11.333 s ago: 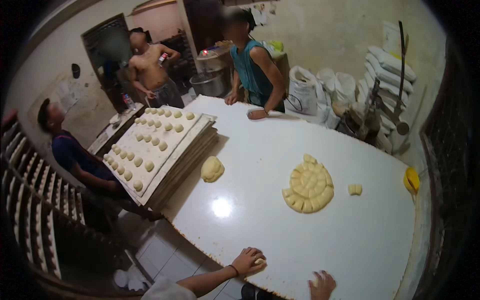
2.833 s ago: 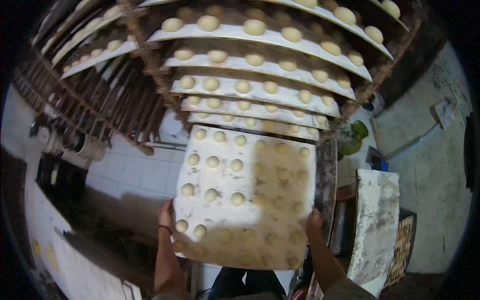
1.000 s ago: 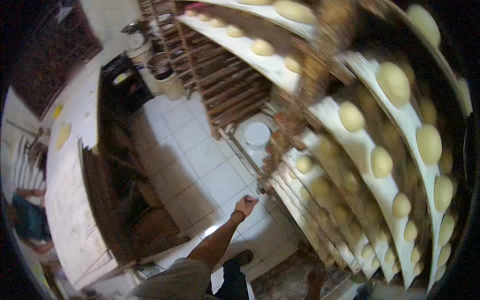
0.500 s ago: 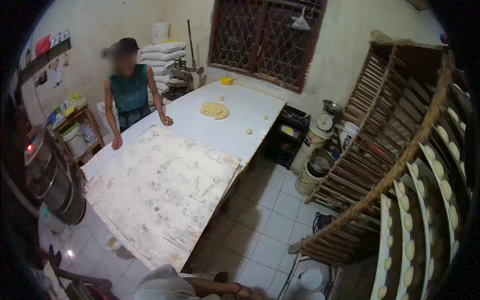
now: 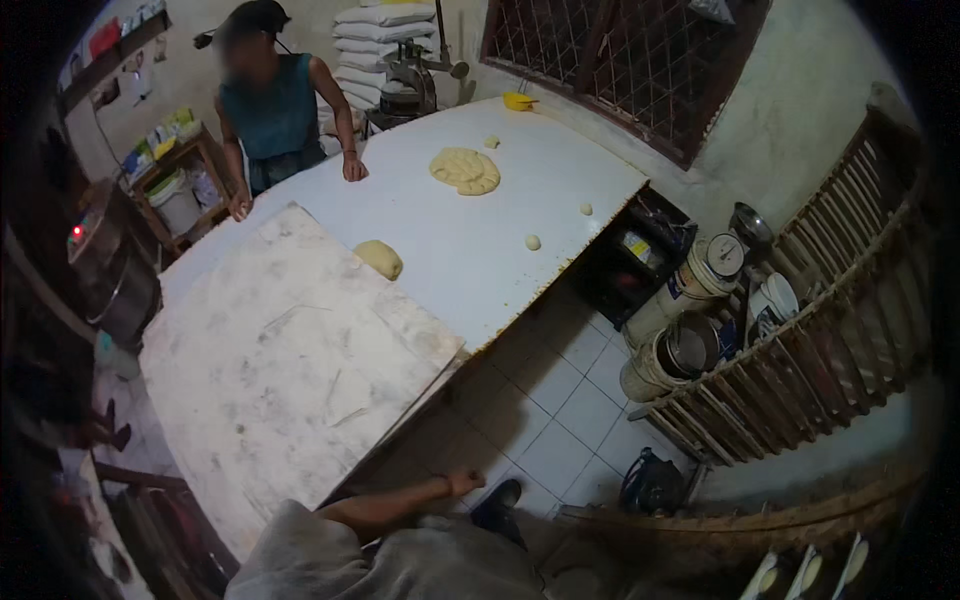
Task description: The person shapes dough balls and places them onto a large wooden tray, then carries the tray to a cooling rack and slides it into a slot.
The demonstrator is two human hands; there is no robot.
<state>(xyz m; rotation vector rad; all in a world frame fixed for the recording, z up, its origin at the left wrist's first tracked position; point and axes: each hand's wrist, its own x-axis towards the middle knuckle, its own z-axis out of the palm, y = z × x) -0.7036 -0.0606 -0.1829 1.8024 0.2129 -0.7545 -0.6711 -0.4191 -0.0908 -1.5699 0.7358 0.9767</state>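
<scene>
My left hand [image 5: 465, 482] hangs low over the tiled floor, past the near edge of the table [image 5: 470, 235]. Its fingers look curled in, and I make out nothing in them. A floury board [image 5: 290, 350], spread over the table's near part, is the closest work surface to my arm. Against the board's far edge sits a rounded lump of dough [image 5: 382, 260]. Farther back lies a larger, folded dough mass [image 5: 465, 171]. Small dough pieces, including a ball [image 5: 532, 242], rest on the white top. My right hand is out of the picture.
A co-worker [image 5: 268, 110] stands at the table's far left side, hands by its edge. Black crates [image 5: 640, 250], buckets [image 5: 650, 380] and a dial scale [image 5: 725, 254] line the right side. A slatted wooden rack [image 5: 800, 370] stands beyond; dough-bearing trays [image 5: 805, 572] show lower right.
My view has swung right and down, and more of my left arm shows. A dough lump now sits at the board's far edge, where none showed before. The trays have mostly left the view.
</scene>
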